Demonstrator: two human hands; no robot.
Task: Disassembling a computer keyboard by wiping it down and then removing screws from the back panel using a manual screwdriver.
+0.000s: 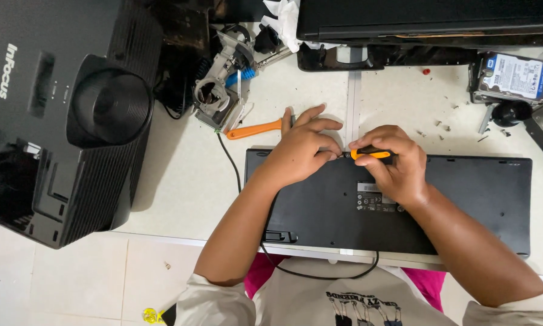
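A black keyboard [477,199] lies face down on the white table, its cable [229,158] running off the left end. My right hand [395,166] grips a small screwdriver with an orange and black handle [371,154], held level over the keyboard's back edge. My left hand [302,145] rests on the keyboard's upper left part, its fingertips touching the screwdriver's tip end. The screwdriver's point is hidden under my fingers.
A black projector [66,115] fills the left. An orange-handled tool [256,128] lies by a dismantled metal part [220,90]. A hard drive [513,75] and loose screws [443,128] sit at the right. A black device [428,24] lines the back edge.
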